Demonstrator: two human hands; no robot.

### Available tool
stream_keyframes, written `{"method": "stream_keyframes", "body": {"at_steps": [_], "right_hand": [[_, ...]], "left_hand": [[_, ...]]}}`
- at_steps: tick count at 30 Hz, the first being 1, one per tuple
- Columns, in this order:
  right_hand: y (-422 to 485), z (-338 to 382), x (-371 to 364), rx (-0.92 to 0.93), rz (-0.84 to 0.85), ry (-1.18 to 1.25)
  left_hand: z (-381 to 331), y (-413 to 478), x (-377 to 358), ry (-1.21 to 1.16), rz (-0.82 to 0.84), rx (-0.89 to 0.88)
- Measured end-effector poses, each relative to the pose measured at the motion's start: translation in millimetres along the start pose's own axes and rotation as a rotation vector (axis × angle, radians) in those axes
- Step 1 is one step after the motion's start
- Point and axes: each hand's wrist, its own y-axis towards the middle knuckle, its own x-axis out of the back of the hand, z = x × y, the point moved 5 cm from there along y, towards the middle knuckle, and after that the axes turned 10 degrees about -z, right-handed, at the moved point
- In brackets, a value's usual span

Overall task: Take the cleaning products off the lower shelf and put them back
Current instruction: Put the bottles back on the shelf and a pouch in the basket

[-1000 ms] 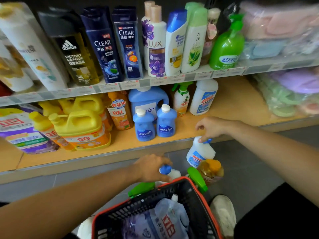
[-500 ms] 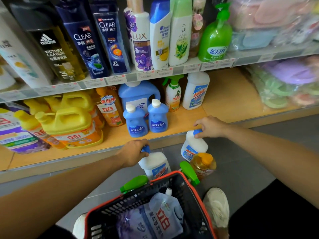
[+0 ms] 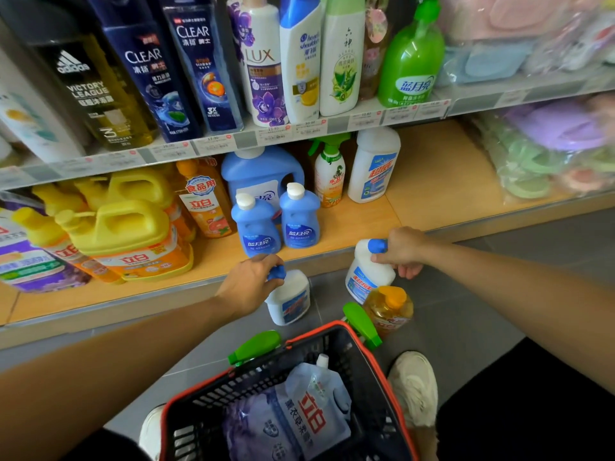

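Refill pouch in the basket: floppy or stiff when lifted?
Likely floppy: the pouch is soft film, creased and slumped against the basket wall. Probably heavy for its size, since it bulges as if full. Glossy film may slip; its white spout looks the firmer grip.

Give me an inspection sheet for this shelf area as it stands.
Surface: lower shelf, wooden, stocked with bottles.
Job's things: left white bottle and right white bottle, blue-capped, held in front of the shelf edge; blue bottles and yellow jugs on the shelf.
Clutter: orange bottle on the floor; refill pouch in the basket.
Grippers: left hand and right hand each grip a bottle's top.
Cables: nothing seen.
Surroundings: shampoo bottles on the upper shelf; grey floor.
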Motion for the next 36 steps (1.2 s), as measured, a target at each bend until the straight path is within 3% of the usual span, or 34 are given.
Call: {"method": "stream_keyframes", "body": {"at_steps": [3,7,9,12,14,17,23,27,33,36], "right_hand": [[-13,2,-20,0.081,0.224,0.026],[-31,3,-41,0.283,0.227,-0.287],[-34,0,-46,0.337,0.202,-0.417],[-40,0,-46,0.371,0.154,-0.429],[-43,2,-43,0.386,0.130,-0.422],[-46,9,-29,0.399,0.097,-0.427],[-64,28,40,0.460,0.038,-0.406],[-91,37,98,0.496,-0.090,-0.322],[-133,73,153,0.601,-0.287,-0.092],[-146,100,171,0.665,-0.304,0.126]], "left_hand": [[2,-2,3,-0.064,-0.027,0.014],[12,-17,11,-0.120,-0.027,0.100],[14,-28,2,-0.121,0.162,0.133],[17,-59,-18,-0.067,0.610,0.132],[22,-75,-24,0.036,0.744,0.076],[24,-79,-24,0.072,0.702,0.036],[38,-65,-10,0.095,0.547,0.134],[43,-56,7,0.015,0.435,0.151],[40,-47,48,-0.118,0.293,0.267],[35,-50,74,-0.176,0.231,0.321]]}}
